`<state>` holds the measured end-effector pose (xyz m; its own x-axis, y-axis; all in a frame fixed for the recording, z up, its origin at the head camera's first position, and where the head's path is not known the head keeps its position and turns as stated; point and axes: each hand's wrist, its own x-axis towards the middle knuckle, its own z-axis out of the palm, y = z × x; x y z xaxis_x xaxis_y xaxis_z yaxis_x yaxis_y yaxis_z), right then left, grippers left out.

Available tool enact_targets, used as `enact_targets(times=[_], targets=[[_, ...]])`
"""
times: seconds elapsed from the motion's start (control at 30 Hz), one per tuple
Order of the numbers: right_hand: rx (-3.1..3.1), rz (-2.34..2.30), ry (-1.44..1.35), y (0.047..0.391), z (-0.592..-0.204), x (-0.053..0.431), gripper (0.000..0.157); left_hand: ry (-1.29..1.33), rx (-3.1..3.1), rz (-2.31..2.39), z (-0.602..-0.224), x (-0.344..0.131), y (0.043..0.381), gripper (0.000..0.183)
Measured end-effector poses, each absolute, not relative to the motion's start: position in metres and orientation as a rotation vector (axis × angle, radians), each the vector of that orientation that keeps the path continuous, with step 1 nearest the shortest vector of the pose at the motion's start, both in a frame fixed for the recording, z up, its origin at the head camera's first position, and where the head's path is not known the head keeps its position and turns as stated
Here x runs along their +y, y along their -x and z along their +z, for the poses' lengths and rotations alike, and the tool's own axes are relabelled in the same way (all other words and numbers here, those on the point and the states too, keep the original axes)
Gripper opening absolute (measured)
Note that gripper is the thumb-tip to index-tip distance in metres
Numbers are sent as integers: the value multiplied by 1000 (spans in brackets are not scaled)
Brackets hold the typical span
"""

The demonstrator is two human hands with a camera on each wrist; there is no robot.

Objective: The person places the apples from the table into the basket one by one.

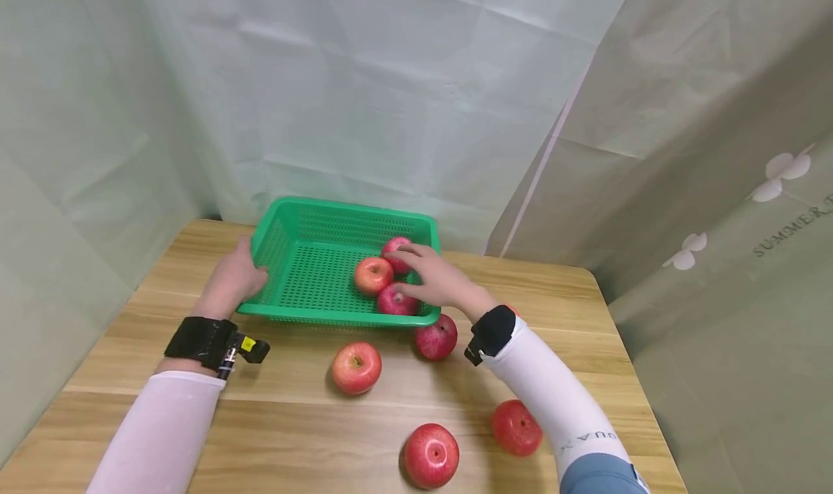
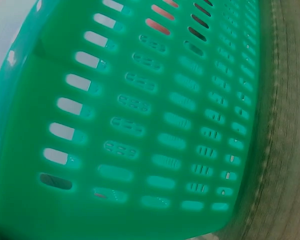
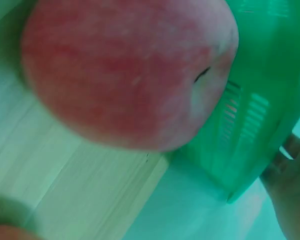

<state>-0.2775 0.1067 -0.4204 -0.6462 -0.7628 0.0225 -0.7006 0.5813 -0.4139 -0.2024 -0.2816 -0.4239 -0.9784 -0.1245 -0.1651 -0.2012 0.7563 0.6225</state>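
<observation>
A green plastic basket [image 1: 325,319] with perforated walls sits at the back of the table. My left hand [image 1: 234,278] grips its left rim, thumb over the edge; the left wrist view is filled by the basket's slotted wall [image 2: 155,120]. Inside, at the right end, lie a yellowish-red apple [image 1: 374,275], a darker apple [image 1: 395,304] and another apple [image 1: 398,244] at the back. My right hand [image 1: 439,277] reaches over the right rim, fingers spread above these apples. Just outside the near right corner is a dark red apple [image 1: 436,337], large in the right wrist view.
On the wooden table [image 1: 293,422] in front of the basket lie a red-yellow apple [image 1: 356,368], a red apple [image 1: 432,456] and another red apple [image 1: 517,427] beside the right forearm. A sliver of red [image 1: 513,309] shows behind the right wrist. Pale curtains [image 1: 390,103] hang behind.
</observation>
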Motion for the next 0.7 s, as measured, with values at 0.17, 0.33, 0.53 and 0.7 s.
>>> enact_targets(times=[0.17,0.33,0.53,0.7], targets=[[2677,-623,1257,273,-420,126,65,260,2845,1014,-425,-282,203,71],[2703,-673,1258,266,-420,147,61,265,2827,1025,-425,-281,203,73],[2713,-793,1197,259,-424,171,60,261,2826,1027,-424,-282,202,74],[2728,-831,1145,249,-424,190,62,253,2839,1016,-423,-280,200,73]])
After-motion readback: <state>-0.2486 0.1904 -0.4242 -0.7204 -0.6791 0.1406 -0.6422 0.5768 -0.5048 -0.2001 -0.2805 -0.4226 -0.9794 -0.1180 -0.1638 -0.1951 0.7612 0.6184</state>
